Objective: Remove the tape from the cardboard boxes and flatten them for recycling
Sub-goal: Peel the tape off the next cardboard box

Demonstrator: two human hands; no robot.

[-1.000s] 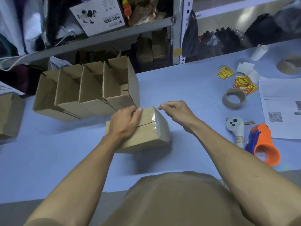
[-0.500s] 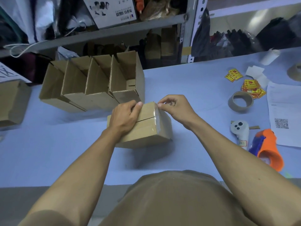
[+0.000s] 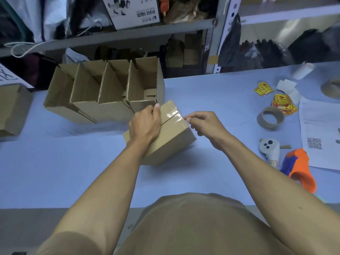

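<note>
Change: the right hand (image 3: 206,128) has drawn back off the box corner, peeling the tape (image 3: 174,115) end.
Right grip: fingertips pinched on tape.
Left grip: left hand (image 3: 144,124) presses flat on the taped box (image 3: 171,137).
Box: on the counter (image 3: 73,162), beside the open boxes (image 3: 110,91).

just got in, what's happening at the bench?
A person is stripping tape off a closed cardboard box on the blue table. The left hand holds the box down from the top, while the right hand pinches the end of the clear tape at the far edge of the seam. The tape is mostly still on. Four open boxes stand in a row behind.
</note>
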